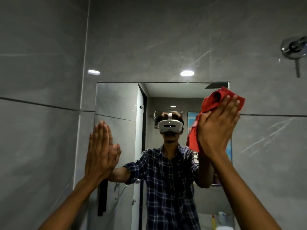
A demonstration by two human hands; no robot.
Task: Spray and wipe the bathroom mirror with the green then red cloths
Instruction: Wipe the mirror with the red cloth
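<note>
Both forearms are bare, with no watch, ring or glove on the left hand or right hand. The mirror reflection shows a short-sleeved dark blue and white plaid shirt and a white headset with a top strap

Soft red cloth on glossy glass mirror; polished grey tiles, chrome fitting.

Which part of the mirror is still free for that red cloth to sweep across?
The middle of the mirror, between the left hand and the right hand pressing the red cloth, is uncovered. The right edge is crowded.
</note>
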